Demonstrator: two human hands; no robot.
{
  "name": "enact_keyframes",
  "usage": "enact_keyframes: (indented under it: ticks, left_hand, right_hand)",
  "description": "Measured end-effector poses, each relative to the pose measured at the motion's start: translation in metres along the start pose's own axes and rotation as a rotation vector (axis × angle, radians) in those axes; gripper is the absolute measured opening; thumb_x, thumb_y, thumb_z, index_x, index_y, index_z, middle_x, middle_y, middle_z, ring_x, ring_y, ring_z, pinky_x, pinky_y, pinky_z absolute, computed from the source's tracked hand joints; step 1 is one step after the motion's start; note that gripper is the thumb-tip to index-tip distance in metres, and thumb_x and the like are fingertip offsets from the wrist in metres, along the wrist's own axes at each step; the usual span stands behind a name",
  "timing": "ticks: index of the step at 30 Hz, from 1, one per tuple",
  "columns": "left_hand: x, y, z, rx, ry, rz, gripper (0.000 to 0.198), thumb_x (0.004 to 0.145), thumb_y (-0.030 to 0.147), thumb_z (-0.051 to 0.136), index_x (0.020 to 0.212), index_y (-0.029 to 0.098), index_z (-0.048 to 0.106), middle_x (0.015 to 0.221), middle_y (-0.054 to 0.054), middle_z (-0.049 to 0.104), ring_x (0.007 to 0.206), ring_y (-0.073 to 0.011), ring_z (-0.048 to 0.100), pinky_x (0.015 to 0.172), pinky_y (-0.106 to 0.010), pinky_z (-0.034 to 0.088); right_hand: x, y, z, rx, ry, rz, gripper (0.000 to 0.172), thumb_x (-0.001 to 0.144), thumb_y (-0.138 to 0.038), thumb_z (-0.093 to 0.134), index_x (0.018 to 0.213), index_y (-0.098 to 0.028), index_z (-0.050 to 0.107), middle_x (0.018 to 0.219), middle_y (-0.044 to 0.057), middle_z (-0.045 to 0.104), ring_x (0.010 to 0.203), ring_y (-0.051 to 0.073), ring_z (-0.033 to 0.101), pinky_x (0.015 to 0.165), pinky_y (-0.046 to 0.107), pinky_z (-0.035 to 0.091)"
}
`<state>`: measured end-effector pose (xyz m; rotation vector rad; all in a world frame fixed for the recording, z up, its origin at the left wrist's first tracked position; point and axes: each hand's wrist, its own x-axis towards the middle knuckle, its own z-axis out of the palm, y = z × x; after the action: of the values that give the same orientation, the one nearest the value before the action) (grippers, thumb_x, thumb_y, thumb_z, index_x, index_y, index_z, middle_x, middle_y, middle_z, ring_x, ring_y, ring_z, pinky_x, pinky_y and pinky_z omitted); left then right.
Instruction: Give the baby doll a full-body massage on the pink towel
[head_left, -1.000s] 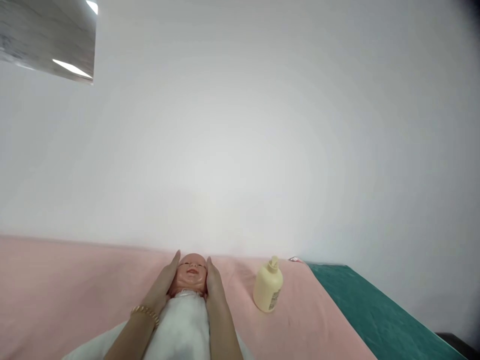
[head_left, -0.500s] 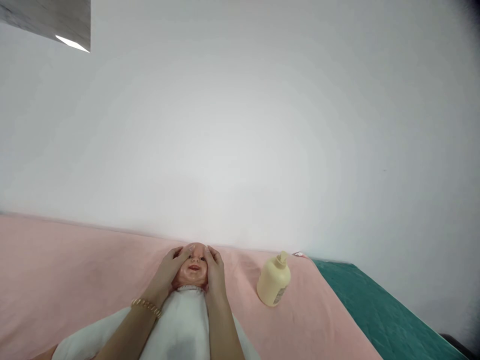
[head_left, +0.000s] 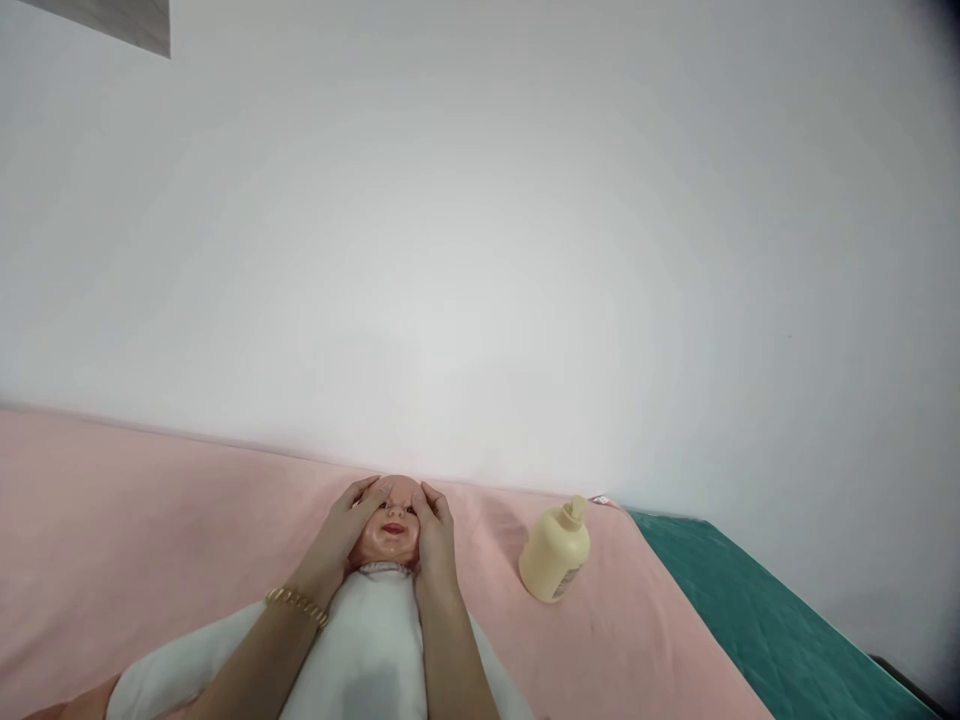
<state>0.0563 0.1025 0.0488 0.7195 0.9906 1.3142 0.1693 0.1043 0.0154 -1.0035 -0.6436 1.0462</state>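
Note:
A baby doll (head_left: 379, 625) in a white outfit lies on its back on a pink cloth (head_left: 187, 520), its head toward the wall. My left hand (head_left: 346, 527) cups one side of the doll's head (head_left: 392, 540), with the thumb over the brow near the eye. Against the other side of the head rests my right hand (head_left: 436, 527), its thumb also by the brow. The fingers of both hands curl round the head and are partly hidden. A beaded bracelet (head_left: 298, 603) circles my left wrist.
To the right of the doll, a pale yellow pump bottle (head_left: 555, 555) stands on the pink cloth. Beyond the cloth's right edge shows a green quilted surface (head_left: 765, 610). A white wall (head_left: 480, 250) rises behind, and a grey panel (head_left: 127, 20) hangs at the upper left.
The camera view has tilted down a little, so the doll, bottle and cloth appear slightly higher. Both hands stay on the doll's head, with the thumbs still by its brow.

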Motion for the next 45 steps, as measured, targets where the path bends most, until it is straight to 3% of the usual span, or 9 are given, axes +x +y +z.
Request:
enact_keyframes:
  ticks: [10, 15, 19, 26, 34, 45]
  left_hand:
    - [0.002, -0.004, 0.001, -0.102, 0.011, -0.012, 0.025, 0.076, 0.025, 0.066, 0.099, 0.015, 0.063, 0.104, -0.012, 0.068, 0.087, -0.0214, 0.066, 0.081, -0.033, 0.052]
    - [0.000, -0.004, 0.002, -0.146, 0.011, -0.026, 0.018, 0.080, 0.028, 0.061, 0.094, 0.016, 0.063, 0.096, -0.009, 0.070, 0.085, -0.0205, 0.067, 0.082, -0.034, 0.053]
    - [-0.007, -0.002, 0.003, -0.070, -0.026, 0.002, 0.031, 0.077, 0.039, 0.068, 0.097, 0.016, 0.060, 0.098, -0.010, 0.068, 0.091, -0.0227, 0.066, 0.078, -0.032, 0.054]
    - [0.000, -0.004, 0.000, 0.039, -0.019, -0.003, 0.057, 0.062, 0.036, 0.080, 0.107, 0.014, 0.054, 0.100, -0.012, 0.064, 0.088, -0.0245, 0.065, 0.074, -0.034, 0.053]
    - [0.005, -0.010, -0.004, 0.019, -0.037, 0.022, 0.056, 0.062, 0.044, 0.079, 0.105, 0.015, 0.058, 0.103, -0.011, 0.066, 0.090, -0.0231, 0.065, 0.080, -0.035, 0.052]
    - [0.019, -0.024, -0.010, -0.041, -0.043, 0.050, 0.041, 0.073, 0.045, 0.072, 0.103, 0.018, 0.064, 0.110, -0.011, 0.068, 0.098, -0.0237, 0.065, 0.091, -0.038, 0.049]
  right_hand:
    - [0.007, 0.003, -0.004, 0.049, 0.010, 0.042, 0.037, 0.058, -0.032, 0.067, 0.093, -0.019, 0.069, 0.099, 0.006, 0.071, 0.097, 0.026, 0.064, 0.084, 0.037, 0.052]
    - [0.005, 0.004, -0.004, 0.044, 0.003, 0.036, 0.038, 0.064, -0.040, 0.069, 0.096, -0.020, 0.068, 0.099, 0.006, 0.071, 0.099, 0.026, 0.064, 0.086, 0.036, 0.052]
    - [-0.001, 0.000, -0.002, 0.024, -0.044, 0.027, 0.041, 0.066, -0.047, 0.072, 0.096, -0.020, 0.066, 0.098, 0.006, 0.070, 0.099, 0.026, 0.064, 0.085, 0.036, 0.052]
    - [-0.006, -0.005, -0.001, -0.045, -0.007, 0.020, 0.046, 0.061, -0.036, 0.079, 0.100, -0.019, 0.064, 0.101, 0.005, 0.069, 0.100, 0.025, 0.063, 0.088, 0.035, 0.051]
    - [-0.001, -0.003, 0.000, -0.042, 0.027, 0.024, 0.038, 0.062, -0.038, 0.075, 0.093, -0.019, 0.066, 0.092, 0.006, 0.070, 0.092, 0.025, 0.065, 0.081, 0.035, 0.052]
    - [0.004, 0.001, -0.005, 0.056, -0.001, 0.049, 0.036, 0.057, -0.033, 0.067, 0.092, -0.021, 0.071, 0.101, 0.006, 0.072, 0.100, 0.028, 0.064, 0.085, 0.039, 0.052]
